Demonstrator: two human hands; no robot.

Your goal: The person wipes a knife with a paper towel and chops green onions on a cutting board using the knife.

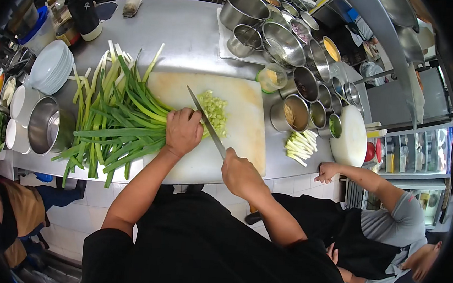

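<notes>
My left hand is closed over the cut ends of several green onions, pressing them onto the white cutting board. Long green leaves and pale stalks spread leftward from it, past the board onto the steel table. In my right hand is the handle of a kitchen knife, its blade slanting up and left close beside my left fingers. Chopped green onion lies in a small heap to the right of the blade. The handle is mostly hidden inside my right fist.
Steel bowls and pots crowd the back right. Trimmed pale stalks lie right of the board, near an upright white round board. Stacked plates and a steel pot stand left. A co-worker's hand is at the table's right edge.
</notes>
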